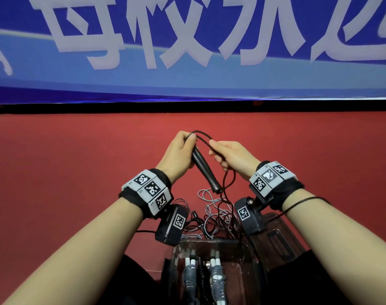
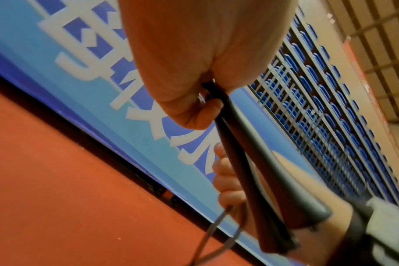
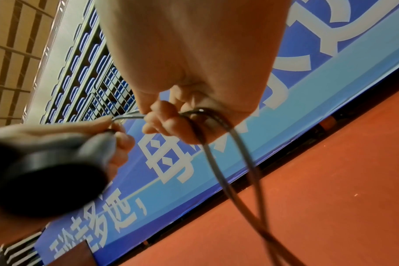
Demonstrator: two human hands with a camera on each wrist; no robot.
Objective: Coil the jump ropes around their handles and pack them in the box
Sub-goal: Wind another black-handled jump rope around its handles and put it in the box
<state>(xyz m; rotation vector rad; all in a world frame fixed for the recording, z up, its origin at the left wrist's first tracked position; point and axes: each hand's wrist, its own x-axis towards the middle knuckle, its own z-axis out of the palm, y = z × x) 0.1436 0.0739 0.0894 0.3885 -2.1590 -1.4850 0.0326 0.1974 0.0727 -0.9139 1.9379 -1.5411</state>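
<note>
The clear plastic box (image 1: 249, 260) on the red floor (image 1: 77, 172) already holds several coiled ropes. A tangle of loose ropes (image 1: 216, 219) waits beyond it. The left hand (image 1: 179, 155) grips the paired black handles (image 1: 204, 167); the right hand (image 1: 231, 156) pinches their black cord (image 1: 204, 137), winding apparently just starting.

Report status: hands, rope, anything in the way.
Left hand grips black handles. Right hand holds black rope, uncoiled. Loose ropes tangled beyond box.
</note>
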